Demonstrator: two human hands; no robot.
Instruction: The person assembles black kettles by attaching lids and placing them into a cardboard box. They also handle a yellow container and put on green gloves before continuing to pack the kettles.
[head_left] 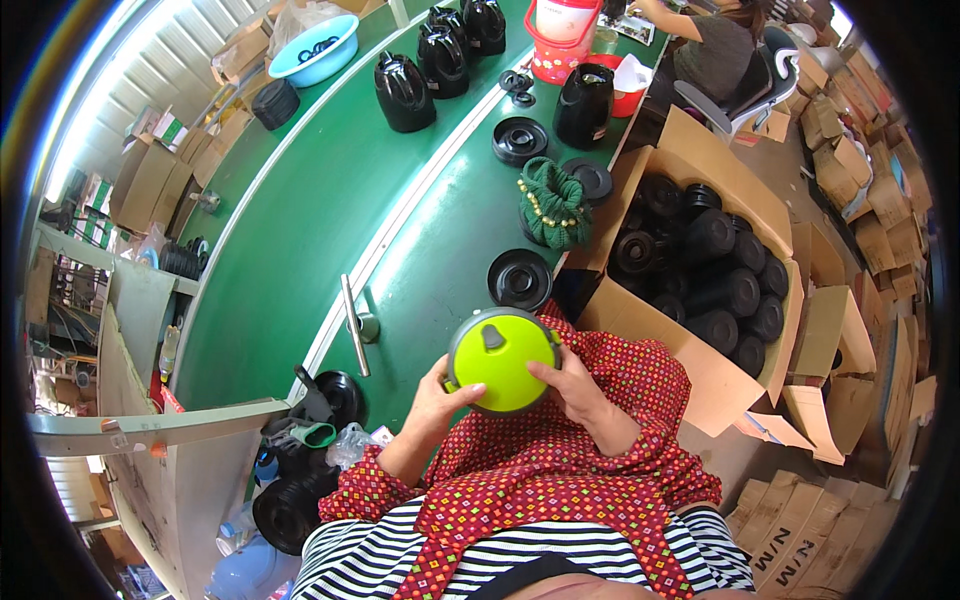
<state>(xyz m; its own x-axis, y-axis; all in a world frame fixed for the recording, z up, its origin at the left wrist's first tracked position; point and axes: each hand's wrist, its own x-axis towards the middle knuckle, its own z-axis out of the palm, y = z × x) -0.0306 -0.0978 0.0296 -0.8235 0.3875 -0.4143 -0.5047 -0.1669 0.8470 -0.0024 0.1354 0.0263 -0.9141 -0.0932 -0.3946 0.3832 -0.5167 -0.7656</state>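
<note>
Between both hands I hold a round lime-green lid (pixel 515 372) with a dark grey rim and a small grey tab near its far edge. My left hand (pixel 445 393) grips its left side, thumb lying on the green top. On the right side, my right hand (pixel 577 385) clasps the rim, its thumb also on top. Whether a container sits under the lid is hidden. Just beyond it, a black round part (pixel 519 280) lies on the green table (pixel 300 230). A dark green knitted bag (pixel 553 205) with yellowish beads rests farther along the table's right edge.
Glossy black jug-shaped bodies (pixel 404 92) stand farther up the table, near a light blue basin (pixel 315 52) and a red bucket (pixel 560 40). To my right, an open carton (pixel 690 390) holds several black cylinders. A metal bar (pixel 355 325) stands by the white rail. Another person (pixel 715 50) sits at the far right.
</note>
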